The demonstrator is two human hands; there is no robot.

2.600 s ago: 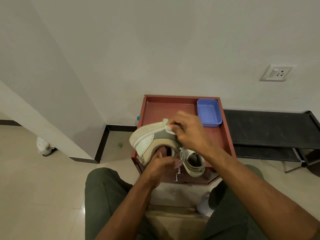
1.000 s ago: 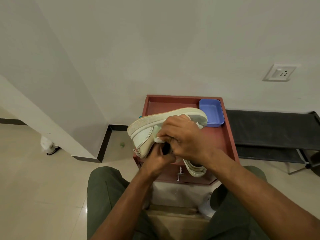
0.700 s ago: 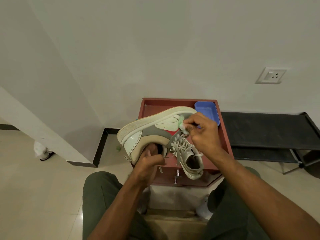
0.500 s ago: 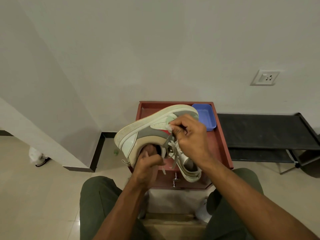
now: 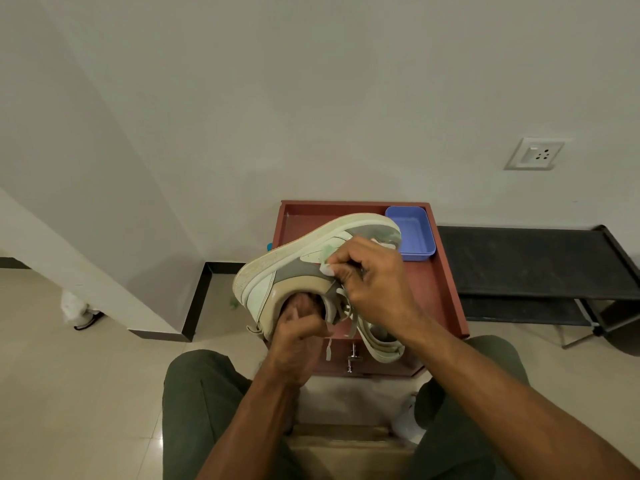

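Starting closest: green trousers are being shown at the bottom, knees apart. Just past them, the sneaker is being gripped by the left hand, which is curled round the heel collar with fingers tucked into the opening. The shoe is being held on its side, sole turned up and away, above the front left part of the red cabinet. A small pale wipe is being pinched tight by the right hand and pressed against the sneaker's side panel. Under that wrist a second sneaker is being left lying at the cabinet's front edge. Further back, a blue tub is being kept in the far right corner. A black rack is being shown to the right, and a wall socket above it.
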